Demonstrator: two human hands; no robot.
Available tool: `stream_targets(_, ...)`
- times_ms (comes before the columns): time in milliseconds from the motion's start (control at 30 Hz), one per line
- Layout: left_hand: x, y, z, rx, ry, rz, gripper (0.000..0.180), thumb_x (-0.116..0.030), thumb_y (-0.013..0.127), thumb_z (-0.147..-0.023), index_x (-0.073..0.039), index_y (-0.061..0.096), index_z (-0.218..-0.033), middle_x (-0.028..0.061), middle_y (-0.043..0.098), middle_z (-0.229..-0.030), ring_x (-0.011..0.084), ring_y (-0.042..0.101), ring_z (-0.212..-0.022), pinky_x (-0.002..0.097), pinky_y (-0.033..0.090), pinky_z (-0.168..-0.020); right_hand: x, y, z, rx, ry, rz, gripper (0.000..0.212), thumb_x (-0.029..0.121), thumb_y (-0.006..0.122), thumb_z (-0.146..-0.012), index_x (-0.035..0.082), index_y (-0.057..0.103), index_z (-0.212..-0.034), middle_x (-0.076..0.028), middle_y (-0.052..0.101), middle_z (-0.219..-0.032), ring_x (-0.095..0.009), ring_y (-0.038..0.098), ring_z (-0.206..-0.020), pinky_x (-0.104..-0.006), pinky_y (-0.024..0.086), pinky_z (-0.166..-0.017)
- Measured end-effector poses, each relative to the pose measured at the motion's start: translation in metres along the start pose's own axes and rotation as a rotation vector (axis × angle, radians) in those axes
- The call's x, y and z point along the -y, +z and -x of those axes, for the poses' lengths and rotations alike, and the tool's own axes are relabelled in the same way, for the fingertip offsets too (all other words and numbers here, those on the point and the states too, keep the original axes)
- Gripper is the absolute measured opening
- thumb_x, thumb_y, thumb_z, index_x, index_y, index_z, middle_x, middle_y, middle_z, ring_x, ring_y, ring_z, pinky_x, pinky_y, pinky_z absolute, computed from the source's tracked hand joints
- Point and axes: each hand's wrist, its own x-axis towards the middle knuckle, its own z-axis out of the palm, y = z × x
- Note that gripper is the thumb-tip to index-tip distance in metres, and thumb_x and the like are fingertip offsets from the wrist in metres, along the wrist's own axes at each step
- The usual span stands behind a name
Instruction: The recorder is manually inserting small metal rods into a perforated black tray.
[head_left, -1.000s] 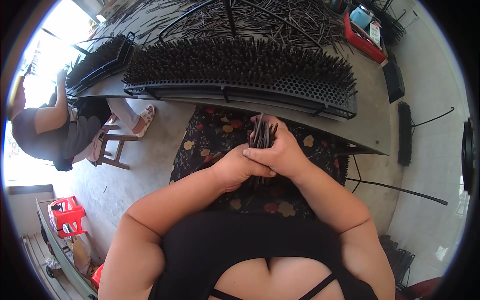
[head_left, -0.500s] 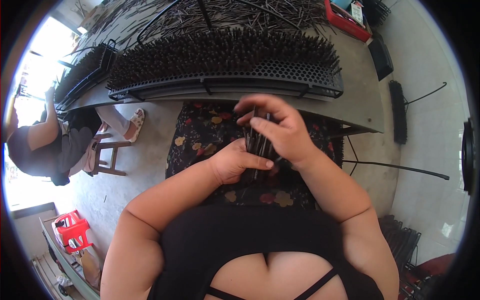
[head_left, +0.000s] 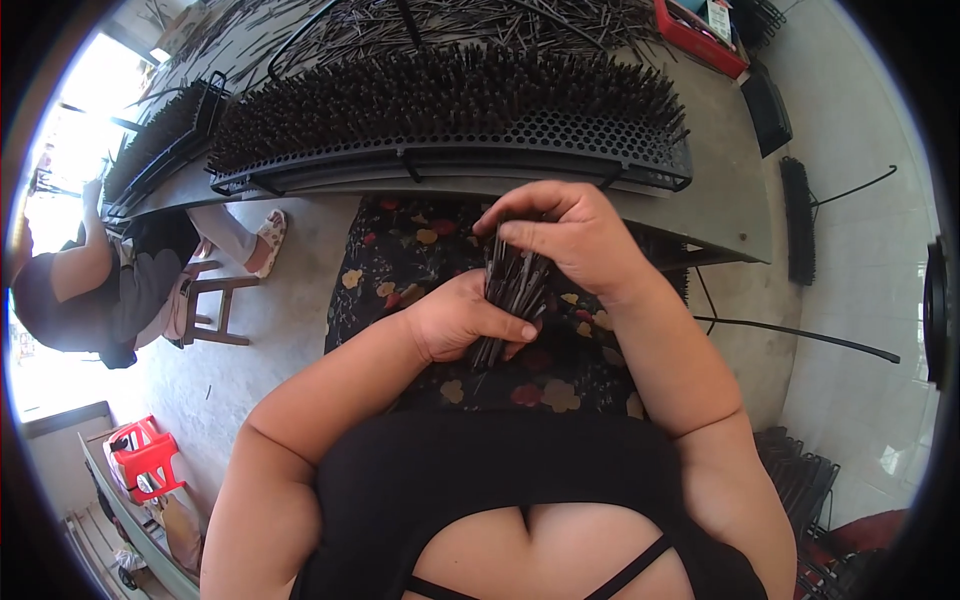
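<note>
My left hand (head_left: 462,318) is wrapped round a bundle of thin dark sticks (head_left: 515,285), held upright over my lap. Its thumb crosses the front of the bundle. Above it, my right hand (head_left: 585,240) is closed in a pinch at the bundle's top end, thumb against fingers on the tip of a dark stick; how many it grips I cannot tell. Just beyond the hands, at the table's edge, stands a long black perforated metal rack (head_left: 590,150). Dark sticks (head_left: 400,100) stand upright in most of its holes, while bare holes show at its front right.
Loose dark sticks (head_left: 540,25) cover the far part of the grey table (head_left: 735,215). A red tray (head_left: 700,45) sits at the far right. Another filled rack (head_left: 160,140) stands left, near a seated person (head_left: 75,290) on a wooden stool (head_left: 225,305). Patterned dark cloth (head_left: 385,265) covers my lap.
My right hand has shifted slightly right, its fingers now closer together at the bundle's top. The bundle has tilted a little and shows more fully; my left hand keeps its hold.
</note>
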Motion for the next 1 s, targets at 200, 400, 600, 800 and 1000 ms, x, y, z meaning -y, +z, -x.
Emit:
stream_targets(200,0.004,-0.008,0.003,-0.082,0.006,-0.039,0.027,-0.002,0.071,-0.078,0.001,0.059,-0.102,0.009,0.06,-0.08,0.0195,0.06,-0.066,0.0319,0.051,-0.061,0.01,-0.02,-0.004,-0.395,-0.267,-0.431,0.011,0.003,0.056,-0.096,0.002,0.063,-0.103,-0.014,0.071,-0.094,-0.024,0.071,-0.084,-0.0362,0.059,-0.076)
stream_targets(400,-0.007,-0.003,0.007,-0.175,0.156,0.329,0.019,-0.004,0.064,-0.085,0.0,0.058,-0.102,0.0137,0.063,-0.094,0.0264,0.066,-0.083,0.0447,0.059,-0.076,0.005,-0.017,0.02,-0.37,0.073,-0.442,0.01,0.005,0.062,-0.092,0.001,0.065,-0.101,-0.01,0.069,-0.091,-0.021,0.069,-0.078,-0.0335,0.059,-0.07)
stream_targets(600,-0.003,0.004,-0.001,-0.251,0.097,0.134,0.02,-0.001,0.064,-0.088,-0.002,0.061,-0.108,0.0138,0.069,-0.093,0.0221,0.068,-0.075,0.0355,0.058,-0.066,-0.017,0.0,0.027,-0.344,0.094,-0.112,0.008,0.001,0.062,-0.091,0.0,0.065,-0.099,-0.006,0.068,-0.089,-0.01,0.064,-0.077,-0.0244,0.053,-0.068)
stream_targets(800,0.001,-0.007,-0.004,-0.382,0.094,0.079,0.012,-0.002,0.066,-0.086,-0.001,0.062,-0.097,0.0101,0.067,-0.081,0.0183,0.065,-0.067,0.0319,0.055,-0.059,0.037,-0.059,0.004,-0.719,-0.474,0.268,0.016,0.001,0.062,-0.093,-0.001,0.063,-0.108,-0.007,0.071,-0.092,-0.009,0.065,-0.078,-0.0209,0.052,-0.064)
stream_targets(1000,0.001,0.0,-0.012,-0.393,0.012,-0.017,0.011,0.0,0.067,-0.084,0.0,0.063,-0.094,0.0103,0.067,-0.08,0.0168,0.063,-0.065,0.0309,0.054,-0.058,0.022,-0.109,-0.022,-0.829,-0.79,0.443,0.015,-0.003,0.067,-0.089,-0.002,0.066,-0.104,-0.006,0.073,-0.09,-0.005,0.064,-0.074,-0.0184,0.051,-0.064)
